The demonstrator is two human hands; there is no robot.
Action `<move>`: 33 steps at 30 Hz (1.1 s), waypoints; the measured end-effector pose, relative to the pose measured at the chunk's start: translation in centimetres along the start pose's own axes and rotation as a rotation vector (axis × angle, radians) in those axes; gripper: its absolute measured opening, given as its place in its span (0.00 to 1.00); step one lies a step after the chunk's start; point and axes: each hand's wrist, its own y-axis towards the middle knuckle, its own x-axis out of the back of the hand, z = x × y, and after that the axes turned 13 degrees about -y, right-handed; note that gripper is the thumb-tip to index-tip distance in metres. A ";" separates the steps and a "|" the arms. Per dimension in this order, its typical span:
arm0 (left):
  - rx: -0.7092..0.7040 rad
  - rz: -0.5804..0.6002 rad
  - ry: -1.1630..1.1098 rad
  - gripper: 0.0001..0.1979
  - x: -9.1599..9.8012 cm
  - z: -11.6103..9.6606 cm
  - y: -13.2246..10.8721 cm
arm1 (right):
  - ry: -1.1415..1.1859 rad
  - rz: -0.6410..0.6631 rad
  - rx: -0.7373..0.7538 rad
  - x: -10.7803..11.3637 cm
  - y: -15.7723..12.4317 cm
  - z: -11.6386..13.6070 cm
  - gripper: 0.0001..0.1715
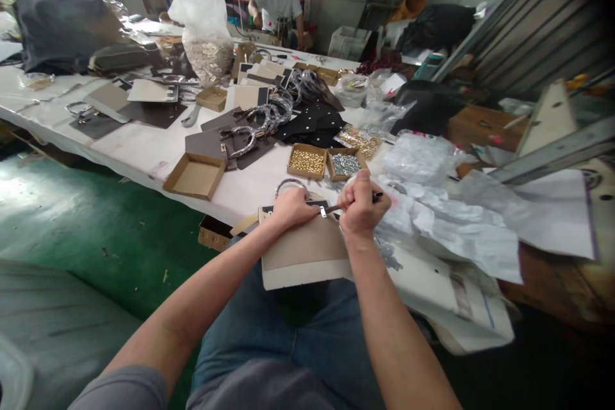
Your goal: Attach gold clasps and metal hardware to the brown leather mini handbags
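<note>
A beige bag panel (307, 246) with a dark top strip lies at the table's front edge, over my lap. My left hand (293, 208) is closed on its upper edge, thumb toward a small silver metal piece (323, 211). A braided handle (289, 183) wrapped in clear plastic curves up behind that hand. In a fist, my right hand (360, 205) grips a slim rod-like tool (333, 208), whose tip meets the silver piece. The tool's dark end (378, 196) sticks out on the right; its exact kind is hidden by my fingers.
Small boxes of gold (306, 161) and silver fittings (344, 164) stand just beyond my hands. Left of them is a shallow cardboard box (195, 177). Bag panels with handles (240, 141) are piled behind. Plastic bags (418, 157) crowd the right. A person (278, 3) sits across the table.
</note>
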 end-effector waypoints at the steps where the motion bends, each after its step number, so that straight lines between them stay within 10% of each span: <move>1: -0.002 -0.002 -0.004 0.19 0.0 0.1 0.0 | 0.002 -0.001 -0.017 -0.2 -0.1 -0.4 0.38; 16: -0.087 0.101 -0.146 0.16 0.1 3.0 1.0 | -0.268 0.102 -0.009 -1.9 -0.8 -2.6 0.40; 33: 0.021 0.023 -0.048 0.14 -0.7 1.4 0.6 | -0.220 0.205 0.031 -1.2 -1.0 -2.5 0.43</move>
